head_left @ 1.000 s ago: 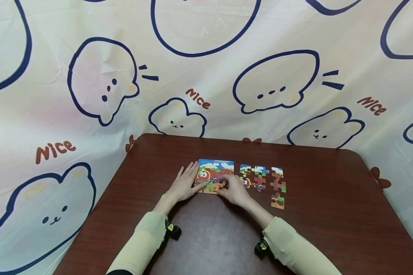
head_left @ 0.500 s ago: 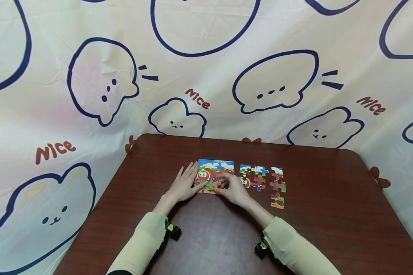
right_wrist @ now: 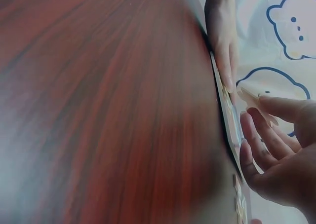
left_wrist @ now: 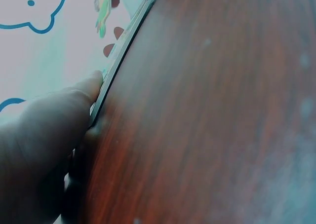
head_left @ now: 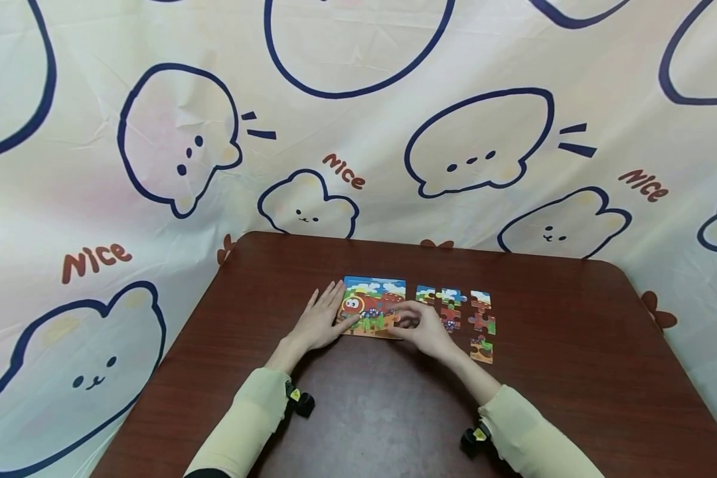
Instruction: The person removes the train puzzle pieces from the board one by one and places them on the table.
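Note:
A square picture puzzle board point(head_left: 373, 289) with blue sky and a red cartoon figure lies flat on the table. Along its left edge rests my left hand point(head_left: 315, 324), fingers extended and the thumb on the lower part of the picture. My right hand point(head_left: 427, 332) is over the board's lower right side and pinches a jigsaw piece point(right_wrist: 254, 101) between thumb and fingers. The left wrist view shows this jigsaw piece point(left_wrist: 102, 17) edge-on, green near its lower end and raised above the board. In the head view the fingers mostly hide it.
Right of the board lie several loose jigsaw pieces in columns, including a middle column point(head_left: 451, 299) and a right column point(head_left: 482, 323). My right hand covers part of the nearest column point(head_left: 425, 293). Behind the brown table point(head_left: 311, 411) hangs a cartoon-printed cloth point(head_left: 382, 133).
My right hand has moved right with the jigsaw piece, off the lower middle of the board, uncovering the picture there. The left hand keeps its place.

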Demonstrator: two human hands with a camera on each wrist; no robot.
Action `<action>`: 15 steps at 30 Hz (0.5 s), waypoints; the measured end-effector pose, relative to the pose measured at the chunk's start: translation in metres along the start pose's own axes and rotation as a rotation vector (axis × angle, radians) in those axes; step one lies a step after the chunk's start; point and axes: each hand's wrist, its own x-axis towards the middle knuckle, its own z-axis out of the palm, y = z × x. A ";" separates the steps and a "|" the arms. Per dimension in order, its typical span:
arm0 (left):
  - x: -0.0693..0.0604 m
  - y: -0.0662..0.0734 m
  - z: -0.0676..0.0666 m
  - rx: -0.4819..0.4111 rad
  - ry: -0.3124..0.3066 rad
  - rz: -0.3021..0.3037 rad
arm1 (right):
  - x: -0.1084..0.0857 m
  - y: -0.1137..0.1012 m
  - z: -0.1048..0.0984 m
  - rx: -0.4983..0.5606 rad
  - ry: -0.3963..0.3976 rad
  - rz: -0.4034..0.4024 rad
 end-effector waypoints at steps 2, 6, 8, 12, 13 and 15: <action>0.000 0.000 0.000 -0.004 0.000 0.000 | -0.005 0.002 -0.006 -0.003 -0.005 0.007; 0.000 -0.001 0.000 -0.014 0.002 -0.003 | -0.016 0.007 -0.018 0.005 -0.004 0.047; 0.000 -0.001 0.000 -0.018 0.005 -0.004 | -0.022 0.009 -0.024 0.006 0.001 0.061; 0.001 -0.002 0.001 -0.013 0.006 -0.003 | -0.035 0.014 -0.035 -0.002 0.006 0.062; 0.001 -0.002 0.001 -0.013 0.007 -0.003 | -0.038 0.016 -0.038 -0.003 0.008 0.058; 0.002 -0.002 0.002 -0.010 0.007 -0.002 | -0.045 0.018 -0.045 -0.015 0.011 0.053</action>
